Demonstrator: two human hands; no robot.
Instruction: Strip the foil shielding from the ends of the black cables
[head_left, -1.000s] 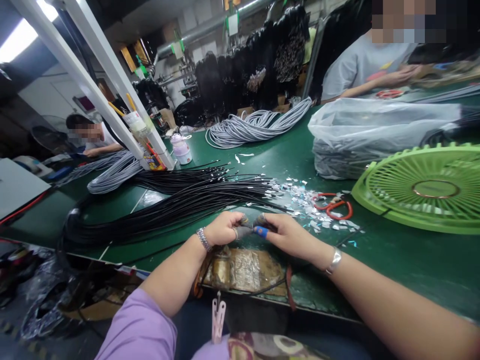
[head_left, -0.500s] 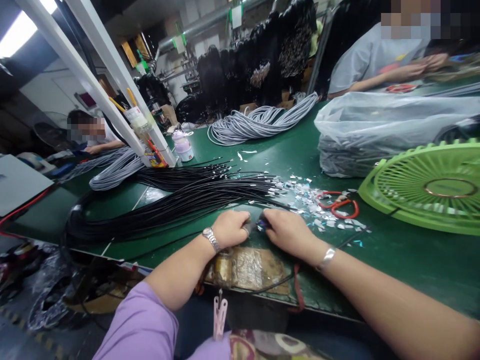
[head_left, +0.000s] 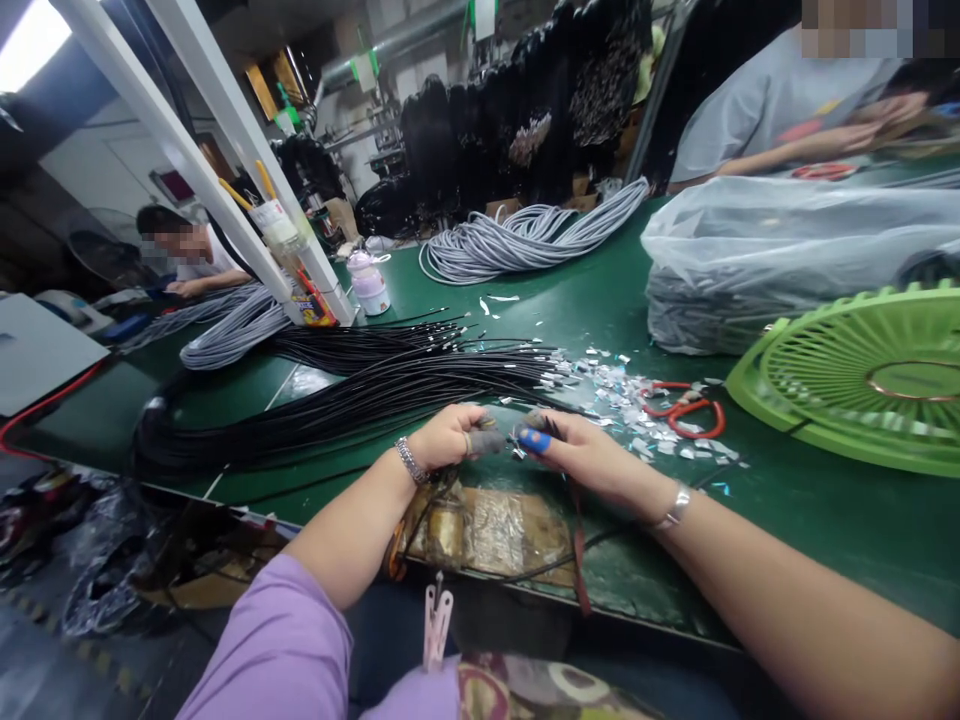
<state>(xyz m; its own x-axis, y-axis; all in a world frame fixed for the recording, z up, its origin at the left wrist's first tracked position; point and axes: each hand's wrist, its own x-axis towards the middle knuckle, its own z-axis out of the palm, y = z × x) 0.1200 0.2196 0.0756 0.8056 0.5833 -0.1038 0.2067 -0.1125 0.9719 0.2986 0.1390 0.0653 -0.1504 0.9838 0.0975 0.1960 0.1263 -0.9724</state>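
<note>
My left hand [head_left: 448,435] and my right hand [head_left: 581,452] meet near the front edge of the green table [head_left: 787,500]. Both are closed in a pinch, fingertips wrapped in grey and blue tape. Between them they grip the end of a thin black cable [head_left: 517,448]; its detail is too small to make out. A big bundle of black cables [head_left: 352,400] lies just beyond my hands, its ends pointing right. Small silver and white scraps [head_left: 630,410] are scattered to the right of those ends.
Red-handled scissors [head_left: 686,408] lie among the scraps. A green fan [head_left: 862,375] rests flat at right, a clear plastic bag [head_left: 780,250] behind it. Grey cable coils [head_left: 525,235] lie farther back. Other people work at far left and upper right.
My hands lifted slightly off the table and drew a little apart, showing the taped fingertips again. The view shifted a little.
</note>
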